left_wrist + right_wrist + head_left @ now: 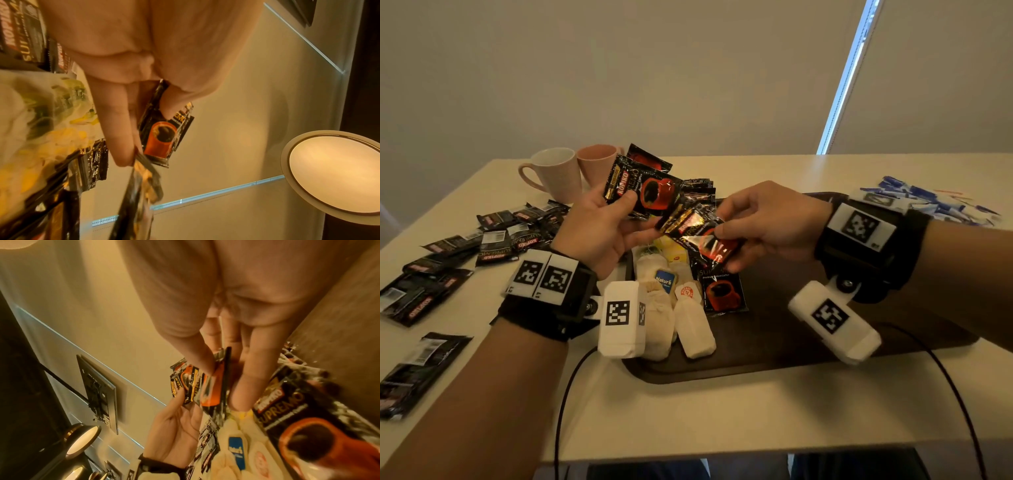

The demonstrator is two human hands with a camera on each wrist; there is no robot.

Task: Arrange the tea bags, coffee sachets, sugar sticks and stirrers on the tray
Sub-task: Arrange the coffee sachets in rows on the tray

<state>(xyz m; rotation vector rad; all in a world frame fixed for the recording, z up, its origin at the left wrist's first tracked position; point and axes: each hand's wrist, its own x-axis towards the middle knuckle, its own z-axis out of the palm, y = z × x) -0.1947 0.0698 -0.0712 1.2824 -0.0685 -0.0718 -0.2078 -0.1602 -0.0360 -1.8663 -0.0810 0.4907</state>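
Observation:
Above the dark brown tray (791, 346), my left hand (616, 219) pinches a small fan of black-and-red coffee sachets (643, 185), seen close in the left wrist view as coffee sachets (164, 134). My right hand (736, 236) pinches one more coffee sachet (698, 233) between thumb and fingers, its left end touching my left fingertips; the right wrist view shows this coffee sachet (211, 386). On the tray lie several white tea bags (688, 318), yellow packets (671, 248) and one flat coffee sachet (722, 291). No stirrers are clearly visible.
Many loose coffee sachets (448, 260) are scattered over the table's left side. Two mugs, white (554, 174) and pink (599, 161), stand at the back left. A heap of blue-and-white sugar sticks (928, 202) lies at the back right. Black cables (565, 394) run off the front edge.

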